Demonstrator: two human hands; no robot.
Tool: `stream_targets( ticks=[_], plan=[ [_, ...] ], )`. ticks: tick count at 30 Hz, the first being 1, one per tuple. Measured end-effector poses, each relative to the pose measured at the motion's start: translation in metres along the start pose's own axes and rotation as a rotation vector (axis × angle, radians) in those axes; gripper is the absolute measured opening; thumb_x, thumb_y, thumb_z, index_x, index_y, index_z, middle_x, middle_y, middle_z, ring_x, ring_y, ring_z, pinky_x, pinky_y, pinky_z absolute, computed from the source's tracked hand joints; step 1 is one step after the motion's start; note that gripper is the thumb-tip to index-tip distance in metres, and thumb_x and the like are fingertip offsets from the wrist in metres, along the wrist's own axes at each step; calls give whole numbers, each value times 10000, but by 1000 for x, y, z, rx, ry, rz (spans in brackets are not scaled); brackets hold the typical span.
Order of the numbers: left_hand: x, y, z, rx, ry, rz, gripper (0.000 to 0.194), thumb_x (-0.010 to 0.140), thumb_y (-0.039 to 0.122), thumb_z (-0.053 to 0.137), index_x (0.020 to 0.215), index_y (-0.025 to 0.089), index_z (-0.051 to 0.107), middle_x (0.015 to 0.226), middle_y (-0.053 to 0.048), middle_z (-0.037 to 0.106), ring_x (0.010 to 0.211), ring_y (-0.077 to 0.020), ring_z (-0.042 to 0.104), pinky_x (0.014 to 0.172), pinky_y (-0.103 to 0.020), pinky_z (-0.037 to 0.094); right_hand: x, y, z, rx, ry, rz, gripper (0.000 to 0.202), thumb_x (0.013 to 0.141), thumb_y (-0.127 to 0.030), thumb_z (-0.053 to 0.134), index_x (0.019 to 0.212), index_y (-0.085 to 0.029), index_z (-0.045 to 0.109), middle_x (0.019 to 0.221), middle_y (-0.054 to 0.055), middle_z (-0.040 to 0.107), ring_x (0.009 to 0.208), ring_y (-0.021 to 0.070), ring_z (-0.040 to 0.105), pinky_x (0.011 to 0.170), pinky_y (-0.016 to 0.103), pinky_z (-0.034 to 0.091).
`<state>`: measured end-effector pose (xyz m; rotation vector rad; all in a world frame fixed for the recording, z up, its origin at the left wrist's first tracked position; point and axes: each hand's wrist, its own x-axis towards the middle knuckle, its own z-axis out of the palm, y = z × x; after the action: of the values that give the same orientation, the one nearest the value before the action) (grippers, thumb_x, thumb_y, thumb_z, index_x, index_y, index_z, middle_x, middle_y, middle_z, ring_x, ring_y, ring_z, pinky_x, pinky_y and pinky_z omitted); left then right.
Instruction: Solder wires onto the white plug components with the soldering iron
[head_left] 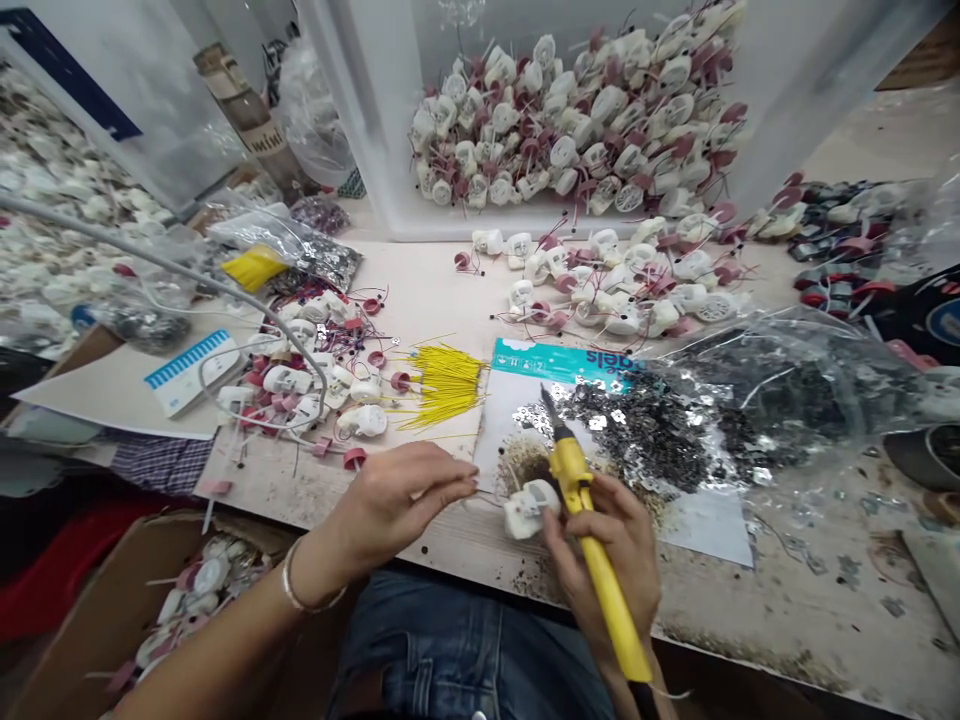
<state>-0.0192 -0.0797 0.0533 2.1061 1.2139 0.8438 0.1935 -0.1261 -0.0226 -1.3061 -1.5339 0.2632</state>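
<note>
A yellow soldering iron (600, 570) lies in my right hand (619, 550), its dark tip pointing up and away over small metal pieces (637, 420). The fingertips of the same hand touch a white plastic part (529, 508) at the table's front. My left hand (405, 495) is to the left of that part, thumb and forefinger pinched together; a thin wire seems to run from the fingertips toward the white part. Just beyond my left hand lies a bundle of yellow wires (446, 385). A white sheet (709, 525) with a teal strip lies under the metal pieces.
White and pink parts (600, 280) lie scattered before a large translucent bin (390, 200). More parts (300, 385) and a looping grey cable (247, 295) are at left. A clear bag (810, 380) stands right, a cardboard box (90, 640) low left.
</note>
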Motion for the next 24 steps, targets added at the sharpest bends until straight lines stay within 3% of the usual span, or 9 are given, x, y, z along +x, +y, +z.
stream_targets(
  ticks=[3, 5, 10, 14, 16, 19, 22, 24],
  plan=[
    [-13, -10, 6, 212, -142, 186, 214, 899, 129, 536, 1031, 185, 695, 787, -66, 711, 697, -150, 632, 650, -268, 517, 1, 3, -2, -22, 76, 87, 180, 752, -134, 711, 739, -198, 543, 1143, 61, 542, 1057, 156, 596, 866, 291, 546],
    [-18, -12, 17, 164, -143, 206, 232, 912, 122, 514, 1072, 167, 676, 811, -76, 710, 713, -144, 635, 655, -258, 525, 2, 4, -1, -22, 70, 84, 174, 755, -150, 710, 737, -203, 546, 1142, 60, 541, 1050, 160, 598, 848, 299, 555],
    [-18, -4, 51, -206, -28, 25, 160, 894, 223, 581, 880, 152, 724, 839, -87, 710, 764, -135, 667, 691, -220, 552, 2, 6, 6, -53, 1, -71, 146, 777, -85, 659, 789, -197, 566, 1191, 72, 500, 1065, 172, 593, 773, 288, 589],
    [-13, -2, 67, -202, -2, -100, 153, 875, 238, 610, 835, 150, 729, 732, -59, 717, 663, -134, 657, 655, -227, 535, 1, 1, 5, -10, -64, -79, 155, 759, -153, 693, 819, -190, 555, 1212, 91, 484, 1113, 214, 576, 794, 331, 598],
    [-12, -1, 68, -152, -39, -91, 182, 900, 221, 566, 861, 145, 727, 735, -62, 709, 671, -136, 646, 657, -228, 520, 0, -4, 5, 94, -42, 7, 214, 738, -191, 728, 811, -193, 527, 1202, 87, 484, 1094, 209, 591, 791, 332, 605],
    [-11, 4, 65, -142, -112, -105, 216, 920, 184, 507, 878, 139, 715, 761, -63, 693, 708, -137, 631, 674, -225, 502, -2, -12, 7, 158, 23, 129, 202, 763, -126, 700, 760, -196, 511, 1166, 58, 507, 1033, 158, 622, 737, 256, 609],
    [-10, 10, 62, -157, -140, -184, 194, 906, 173, 520, 853, 145, 705, 770, -53, 694, 720, -140, 627, 692, -232, 494, -4, -19, 10, 95, 133, 85, 223, 750, -28, 671, 734, -189, 517, 1163, 40, 512, 1050, 153, 614, 764, 251, 603],
    [-10, 13, 61, -165, -155, -220, 182, 897, 163, 528, 865, 149, 707, 788, -55, 701, 740, -148, 634, 707, -241, 494, -6, -22, 11, 115, 114, 47, 217, 745, -4, 649, 727, -184, 529, 1180, 33, 507, 1038, 154, 619, 777, 256, 600]
  ],
)
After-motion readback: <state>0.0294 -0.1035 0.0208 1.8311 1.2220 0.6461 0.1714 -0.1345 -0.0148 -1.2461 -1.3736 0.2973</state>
